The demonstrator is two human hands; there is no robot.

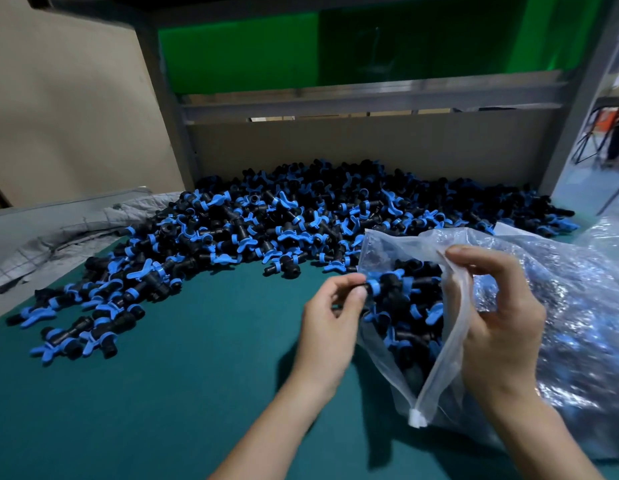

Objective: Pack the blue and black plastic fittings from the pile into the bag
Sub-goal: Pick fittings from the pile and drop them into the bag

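Left hand (330,306): fingers (353,293) pinched narrow on the black stub end of one fitting (380,287), whose blue collar sits just right of the fingertips. The fitting's body pokes in at the mouth of the clear zip bag (436,344), touching the fittings already inside.

Right hand (498,317): fingers closed on the bag's upper lip, thumb on the near side and the other fingers curled behind the film, holding the mouth open toward the left hand. The zip edge runs down from those fingers to the white slider (417,418) near the right wrist.

The bag is part full of blue and black fittings, directly between the two hands.

The pile (301,216) lies beyond and left of the left fingers on the green tabletop (183,393), well apart from both hands. More clear plastic bags (585,323) are heaped behind the right hand.
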